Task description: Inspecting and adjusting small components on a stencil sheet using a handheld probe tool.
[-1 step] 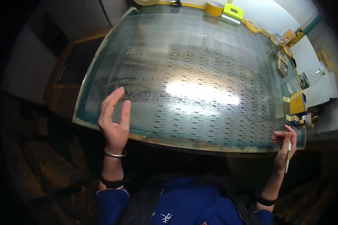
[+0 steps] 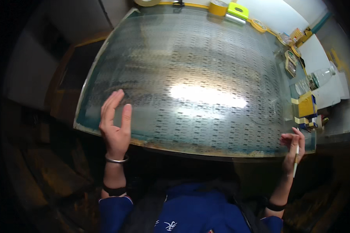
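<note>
In front of me lies a large glossy panel [image 2: 151, 73], covered with rows of small dark marks. My left hand [image 2: 115, 128] is open over its near left edge, fingers together and thumb apart, with nothing in it. Whether this hand touches the surface I cannot tell. At the near right corner my right hand [image 2: 294, 145] has a thin white pen-like stick [image 2: 295, 167] with a brownish band held against the palm. The stick points down toward my wrist, and my fingers are bent over the panel's edge.
Along the right side stand a yellow and blue box [image 2: 308, 106], a clear plastic bottle [image 2: 322, 77] and a small tin-like case [image 2: 290, 63]. Yellow tape rolls [image 2: 218, 7] and a bright green item [image 2: 237, 11] line the far edge. A bright glare covers the panel's middle.
The view has shifted slightly, so the panel and objects sit a little further left and up. Both hands keep nearly the same pose; the stick stays in my right hand.
</note>
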The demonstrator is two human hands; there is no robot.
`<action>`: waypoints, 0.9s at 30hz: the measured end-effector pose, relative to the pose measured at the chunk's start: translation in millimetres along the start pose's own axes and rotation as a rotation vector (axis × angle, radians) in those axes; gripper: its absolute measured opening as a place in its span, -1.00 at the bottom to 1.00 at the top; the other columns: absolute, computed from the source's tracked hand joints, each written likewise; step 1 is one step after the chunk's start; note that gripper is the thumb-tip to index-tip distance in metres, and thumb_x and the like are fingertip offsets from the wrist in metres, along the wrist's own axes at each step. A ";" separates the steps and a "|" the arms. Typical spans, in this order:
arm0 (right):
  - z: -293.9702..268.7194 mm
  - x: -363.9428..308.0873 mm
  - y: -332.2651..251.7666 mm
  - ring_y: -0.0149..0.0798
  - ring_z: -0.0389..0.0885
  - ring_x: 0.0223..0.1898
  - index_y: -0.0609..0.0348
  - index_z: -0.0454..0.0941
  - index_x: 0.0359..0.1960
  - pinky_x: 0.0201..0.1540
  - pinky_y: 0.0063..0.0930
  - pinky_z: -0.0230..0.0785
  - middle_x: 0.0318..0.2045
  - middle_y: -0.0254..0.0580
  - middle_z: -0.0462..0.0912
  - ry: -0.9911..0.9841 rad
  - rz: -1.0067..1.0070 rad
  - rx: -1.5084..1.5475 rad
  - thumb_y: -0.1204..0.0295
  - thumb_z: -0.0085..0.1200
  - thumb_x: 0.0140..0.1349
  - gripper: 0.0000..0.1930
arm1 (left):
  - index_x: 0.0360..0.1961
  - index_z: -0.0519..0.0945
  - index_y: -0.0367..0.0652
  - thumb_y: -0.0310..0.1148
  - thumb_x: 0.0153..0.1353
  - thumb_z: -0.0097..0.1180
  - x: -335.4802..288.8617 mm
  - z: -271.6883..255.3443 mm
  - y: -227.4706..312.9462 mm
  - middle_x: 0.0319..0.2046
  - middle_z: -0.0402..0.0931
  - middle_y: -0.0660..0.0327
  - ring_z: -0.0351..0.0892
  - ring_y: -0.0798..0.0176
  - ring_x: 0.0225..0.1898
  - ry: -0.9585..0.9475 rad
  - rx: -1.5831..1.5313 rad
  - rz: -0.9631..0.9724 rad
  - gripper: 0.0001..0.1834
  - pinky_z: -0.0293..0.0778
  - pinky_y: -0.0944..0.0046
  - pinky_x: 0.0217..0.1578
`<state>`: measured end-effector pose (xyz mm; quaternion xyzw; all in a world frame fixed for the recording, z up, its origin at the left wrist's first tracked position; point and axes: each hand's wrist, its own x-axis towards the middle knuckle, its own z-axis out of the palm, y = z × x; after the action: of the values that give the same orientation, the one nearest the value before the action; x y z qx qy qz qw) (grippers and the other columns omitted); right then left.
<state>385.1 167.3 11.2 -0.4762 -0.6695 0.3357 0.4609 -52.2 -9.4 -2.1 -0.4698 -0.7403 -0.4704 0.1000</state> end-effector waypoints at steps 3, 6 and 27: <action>4.3 19.6 13.8 -0.30 0.62 -0.24 0.29 0.44 0.05 -0.12 -0.42 0.48 -0.27 -0.08 0.65 -0.061 -0.107 0.013 0.34 -0.19 0.47 -0.71 | 0.13 0.48 -0.26 -0.33 0.32 0.08 3.2 2.5 3.9 0.21 0.40 0.01 0.20 0.00 0.35 -0.097 0.246 -0.045 -0.60 0.15 0.07 0.31; 6.9 36.1 19.6 -0.26 0.62 -0.13 0.30 0.45 0.04 0.04 -0.38 0.43 -0.22 -0.06 0.65 -0.105 -0.161 0.038 0.44 -0.12 0.43 -0.75 | 0.19 0.43 -0.27 -0.24 0.35 0.05 0.8 8.7 4.6 0.26 0.33 0.01 0.13 -0.03 0.38 -0.142 0.386 -0.040 -0.54 0.10 0.06 0.32; -16.2 45.5 37.1 -0.36 0.64 -0.19 0.30 0.51 -0.10 -0.08 -0.53 0.43 -0.27 -0.14 0.66 -0.228 0.048 0.457 0.55 0.03 0.32 -0.84 | 0.07 0.56 -0.22 -0.06 0.28 0.14 -4.9 20.7 -6.7 0.16 0.46 0.04 0.27 0.03 0.31 -0.047 0.537 -0.211 -0.51 0.17 0.11 0.28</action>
<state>406.9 222.6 -2.6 -0.3343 -0.6126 0.5406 0.4699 -48.7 3.2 -20.1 -0.3578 -0.8853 -0.2540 0.1542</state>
